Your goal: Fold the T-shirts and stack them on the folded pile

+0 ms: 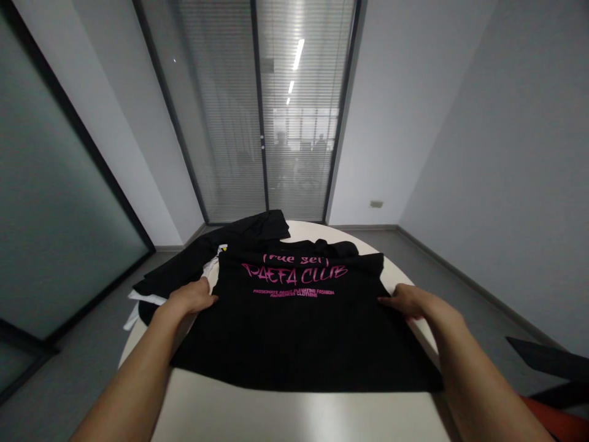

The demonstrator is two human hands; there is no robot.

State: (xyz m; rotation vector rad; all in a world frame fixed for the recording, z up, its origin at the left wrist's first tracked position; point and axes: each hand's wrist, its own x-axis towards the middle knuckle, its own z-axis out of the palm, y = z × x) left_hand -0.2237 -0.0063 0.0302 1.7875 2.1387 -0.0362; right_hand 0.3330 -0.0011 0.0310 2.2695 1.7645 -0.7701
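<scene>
1. Straight ahead in my head view, a black T-shirt lies spread flat on a round white table, and its near hem is close to me.
2. Pink lettering runs across the shirt's far half in brush-style capitals, with two small pink lines beneath.
3. My left hand rests at the shirt's left edge with its fingers bent onto the cloth. I cannot tell whether they pinch it.
4. My right hand lies flat on the shirt's right edge, fingers stretched inward and gripping nothing.
5. So the shirt sits between my two hands and touches both.
6. Beyond my left hand, a pile of dark clothes lies over a white garment at the table's far left.
</scene>
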